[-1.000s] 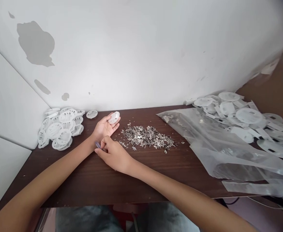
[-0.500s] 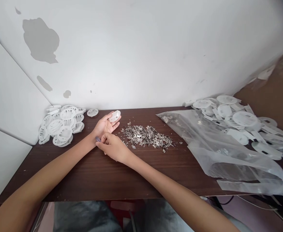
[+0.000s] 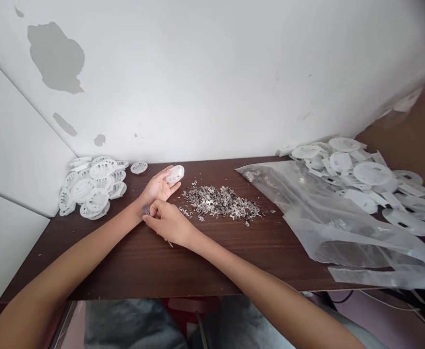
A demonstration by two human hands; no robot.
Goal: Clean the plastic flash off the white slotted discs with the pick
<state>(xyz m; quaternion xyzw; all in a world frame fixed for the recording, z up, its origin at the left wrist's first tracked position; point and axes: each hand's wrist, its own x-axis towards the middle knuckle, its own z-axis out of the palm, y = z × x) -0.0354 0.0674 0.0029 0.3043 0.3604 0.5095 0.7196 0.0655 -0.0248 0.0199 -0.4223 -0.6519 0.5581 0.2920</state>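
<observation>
Fingers of the left hand (image 3: 157, 191) grasp a white round piece (image 3: 175, 174), thumb on its near side and the palm turned up. The piece is tilted, its pale face showing, and it sits clear of the tabletop (image 3: 230, 257). Nearer the body, the fingers of the right hand (image 3: 170, 220) are curled around a slim tool. Its dark, purplish handle (image 3: 146, 210) pokes out on the left, close by the left wrist; whether it touches the skin I cannot tell. A thin light rod (image 3: 170, 244) shows below the same fist, perhaps part of that tool.

Just right of both sets of fingers, a low heap of small metal clips (image 3: 221, 202) spreads out, with one bright clip (image 3: 209, 202) catching the light on top and a few stray bits scattered around the edges. To the left of the left fingers, a lone slotted disc (image 3: 138, 167) lies near the wall (image 3: 197, 87), and farther left is a stacked pile of similar white discs (image 3: 88, 188).

Well off to the right of the fingers, beyond the clips, a clear plastic bag (image 3: 317, 218) lies flat, with small pieces (image 3: 258, 178) showing at its near-left corner. Past it, a larger jumble of white round parts (image 3: 372, 173) is heaped, some with square holes.
</observation>
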